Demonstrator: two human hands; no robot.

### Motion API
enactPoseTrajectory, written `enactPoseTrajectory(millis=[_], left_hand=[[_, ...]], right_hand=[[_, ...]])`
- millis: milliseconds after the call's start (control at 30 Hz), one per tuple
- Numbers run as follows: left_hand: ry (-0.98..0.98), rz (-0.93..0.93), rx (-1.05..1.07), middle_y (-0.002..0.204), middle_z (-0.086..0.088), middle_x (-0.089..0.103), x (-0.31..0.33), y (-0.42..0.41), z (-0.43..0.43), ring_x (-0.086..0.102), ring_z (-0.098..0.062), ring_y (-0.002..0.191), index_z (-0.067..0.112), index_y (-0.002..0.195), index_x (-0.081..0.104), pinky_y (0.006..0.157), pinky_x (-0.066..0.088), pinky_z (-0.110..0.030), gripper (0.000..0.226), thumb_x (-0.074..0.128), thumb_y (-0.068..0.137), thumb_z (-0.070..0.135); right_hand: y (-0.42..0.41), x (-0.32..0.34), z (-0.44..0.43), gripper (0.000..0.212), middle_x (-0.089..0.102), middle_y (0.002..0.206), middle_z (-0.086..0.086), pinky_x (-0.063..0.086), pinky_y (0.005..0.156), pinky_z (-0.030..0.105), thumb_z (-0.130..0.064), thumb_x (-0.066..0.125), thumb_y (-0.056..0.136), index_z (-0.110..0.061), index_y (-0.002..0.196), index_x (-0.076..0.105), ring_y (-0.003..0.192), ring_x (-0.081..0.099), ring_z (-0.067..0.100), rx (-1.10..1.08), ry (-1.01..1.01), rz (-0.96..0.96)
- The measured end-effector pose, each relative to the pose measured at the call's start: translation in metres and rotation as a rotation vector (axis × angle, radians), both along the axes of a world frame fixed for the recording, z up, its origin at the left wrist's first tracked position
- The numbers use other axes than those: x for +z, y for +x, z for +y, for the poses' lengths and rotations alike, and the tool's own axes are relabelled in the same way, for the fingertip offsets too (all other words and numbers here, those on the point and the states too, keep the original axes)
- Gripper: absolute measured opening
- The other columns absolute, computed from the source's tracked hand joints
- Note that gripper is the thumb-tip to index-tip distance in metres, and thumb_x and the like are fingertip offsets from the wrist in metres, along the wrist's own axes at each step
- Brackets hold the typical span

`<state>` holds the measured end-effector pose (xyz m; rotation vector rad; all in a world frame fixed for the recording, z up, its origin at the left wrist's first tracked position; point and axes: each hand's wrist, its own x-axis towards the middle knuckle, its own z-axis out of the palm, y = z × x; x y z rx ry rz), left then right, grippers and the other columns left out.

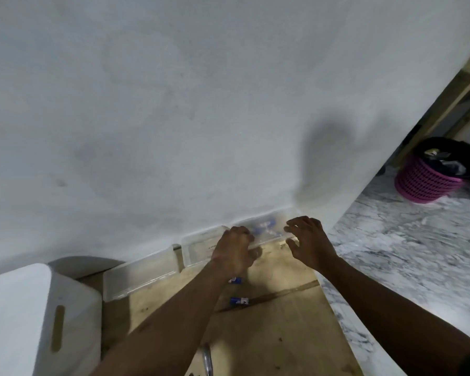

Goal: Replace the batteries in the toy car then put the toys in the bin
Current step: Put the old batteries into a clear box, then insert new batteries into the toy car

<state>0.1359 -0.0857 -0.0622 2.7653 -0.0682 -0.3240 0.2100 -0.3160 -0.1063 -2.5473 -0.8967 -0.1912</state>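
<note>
A clear plastic box (198, 246) stands against the white wall on the wooden tabletop, with blue items (265, 226) showing through its right part. My left hand (235, 246) grips the box's front edge with curled fingers. Just to the right, my right hand (307, 241) hovers over the box's right end, fingers spread and bent, holding nothing. Two blue-and-white batteries lie on the wood: one (239, 300) beside my left forearm, one (235, 280) partly hidden under my left wrist. No toy car is in view.
A second clear container (139, 278) lies left of the box. A white bin (38, 321) with a slot handle stands at the lower left. A metal tool (207, 359) lies near the bottom edge. On the marble floor at right sits a pink basket (426, 180).
</note>
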Motion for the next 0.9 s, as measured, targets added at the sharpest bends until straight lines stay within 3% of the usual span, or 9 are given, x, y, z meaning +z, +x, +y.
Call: enactPoseTrajectory(millis=[67, 167, 333, 467, 567, 633, 700, 800, 900], left_hand=[[-0.025, -0.027, 0.036, 0.116, 0.003, 0.069, 0.008, -0.01, 0.008, 0.059, -0.018, 0.116, 0.026, 0.108, 0.076, 0.1, 0.047, -0.037, 0.044, 0.056, 0.087, 0.058], [-0.148, -0.107, 0.166, 0.126, -0.002, 0.067, 0.026, -0.036, 0.019, 0.055, -0.021, 0.122, 0.021, 0.118, 0.074, 0.106, 0.041, -0.04, 0.053, 0.055, 0.078, 0.05], [-0.308, -0.268, 0.471, 0.101, 0.003, 0.074, 0.034, -0.103, 0.053, 0.063, -0.019, 0.1, 0.023, 0.095, 0.078, 0.089, 0.051, -0.035, 0.039, 0.049, 0.077, 0.043], [-0.264, -0.109, 0.619, 0.093, 0.002, 0.075, 0.023, -0.165, 0.092, 0.065, -0.022, 0.093, 0.028, 0.083, 0.077, 0.082, 0.053, -0.035, 0.03, 0.051, 0.074, 0.039], [-0.3, -0.018, 0.706, 0.1, -0.001, 0.075, 0.017, -0.205, 0.119, 0.067, -0.022, 0.093, 0.026, 0.086, 0.079, 0.085, 0.054, -0.032, 0.021, 0.059, 0.082, 0.03], [-0.368, 0.004, 0.746, 0.099, 0.001, 0.073, 0.014, -0.227, 0.133, 0.067, -0.019, 0.09, 0.03, 0.086, 0.076, 0.087, 0.055, -0.032, 0.02, 0.058, 0.086, 0.04], [-0.396, 0.028, 0.753, 0.103, 0.006, 0.071, 0.009, -0.246, 0.143, 0.068, -0.018, 0.096, 0.038, 0.092, 0.069, 0.088, 0.056, -0.034, 0.021, 0.054, 0.083, 0.049], [-0.308, 0.061, 0.784, 0.132, 0.002, 0.06, 0.003, -0.263, 0.151, 0.06, -0.024, 0.118, 0.029, 0.131, 0.061, 0.093, 0.049, -0.032, 0.041, 0.063, 0.091, 0.038], [-0.326, 0.129, 0.838, 0.129, -0.004, 0.065, -0.008, -0.277, 0.154, 0.061, -0.029, 0.118, 0.026, 0.14, 0.052, 0.089, 0.045, -0.03, 0.049, 0.065, 0.093, 0.033]], right_hand=[[-0.011, 0.008, 0.005, 0.039, 0.069, 0.109, 0.0, 0.046, 0.087, 0.044, -0.012, 0.082, 0.067, -0.017, 0.105, 0.073, 0.102, 0.063, 0.024, -0.022, -0.019, -0.018], [-0.033, 0.017, 0.016, 0.04, 0.068, 0.106, 0.002, 0.048, 0.078, 0.036, -0.008, 0.078, 0.071, -0.015, 0.11, 0.071, 0.099, 0.061, 0.024, 0.017, 0.025, -0.019], [-0.084, 0.025, 0.048, 0.03, 0.071, 0.092, 0.002, 0.056, 0.074, 0.031, -0.005, 0.08, 0.07, -0.015, 0.097, 0.074, 0.086, 0.066, 0.023, 0.129, 0.035, 0.057], [-0.119, 0.018, 0.072, 0.029, 0.071, 0.095, 0.001, 0.059, 0.072, 0.037, -0.005, 0.077, 0.072, -0.018, 0.097, 0.074, 0.091, 0.066, 0.024, 0.153, -0.035, 0.217], [-0.142, 0.015, 0.089, 0.031, 0.069, 0.106, 0.002, 0.055, 0.081, 0.038, -0.007, 0.074, 0.076, -0.019, 0.104, 0.073, 0.102, 0.064, 0.025, 0.114, -0.086, 0.32], [-0.151, 0.012, 0.098, 0.032, 0.068, 0.114, 0.002, 0.05, 0.086, 0.035, -0.01, 0.072, 0.08, -0.02, 0.111, 0.071, 0.108, 0.061, 0.024, 0.085, -0.15, 0.36], [-0.159, 0.01, 0.107, 0.03, 0.066, 0.118, 0.0, 0.048, 0.089, 0.033, -0.013, 0.066, 0.083, -0.022, 0.112, 0.069, 0.111, 0.058, 0.022, 0.062, -0.209, 0.393], [-0.166, 0.008, 0.115, 0.023, 0.065, 0.115, -0.004, 0.051, 0.087, 0.035, -0.018, 0.06, 0.086, -0.029, 0.105, 0.066, 0.107, 0.059, 0.019, 0.057, -0.304, 0.423], [-0.169, 0.008, 0.12, 0.021, 0.064, 0.108, -0.003, 0.054, 0.08, 0.039, -0.017, 0.061, 0.084, -0.03, 0.1, 0.064, 0.097, 0.062, 0.021, 0.017, -0.36, 0.426]])
